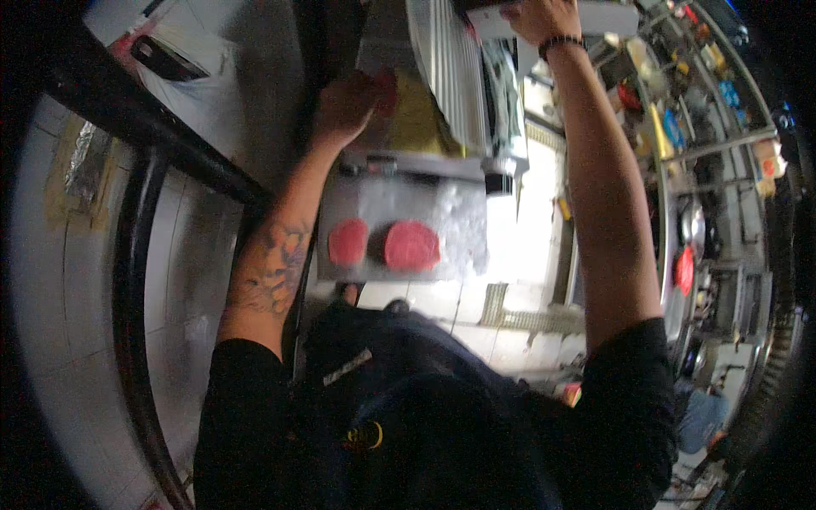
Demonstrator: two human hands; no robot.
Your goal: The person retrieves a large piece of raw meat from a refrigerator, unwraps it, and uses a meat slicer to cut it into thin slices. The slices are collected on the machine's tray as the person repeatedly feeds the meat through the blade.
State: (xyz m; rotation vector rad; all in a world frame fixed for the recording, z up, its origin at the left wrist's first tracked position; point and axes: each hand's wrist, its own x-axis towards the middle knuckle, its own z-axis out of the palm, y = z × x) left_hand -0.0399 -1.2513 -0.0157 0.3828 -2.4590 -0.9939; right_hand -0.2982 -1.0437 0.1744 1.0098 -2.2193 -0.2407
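Before me stands a meat slicer with a ribbed metal plate (449, 76). My left hand (347, 105) is at its left side, in shadow, with a red slice of meat (386, 92) at its fingers. Below that hand lies a dull yellowish surface (417, 121). My right hand (545, 19) is at the top edge of view, against a pale part of the slicer (602, 19); its fingers are partly cut off and blurred. On a metal tray (408, 197) nearer my body lie a smaller round of red meat (348, 242) and a larger one (412, 245), apart from each other.
A black tubular frame (137, 255) runs along my left. Beyond it a dark object (169, 58) rests on clear plastic sheeting (210, 115). To the right, metal shelving (720, 143) holds several colourful items. Pale floor tiles (440, 299) show below the tray.
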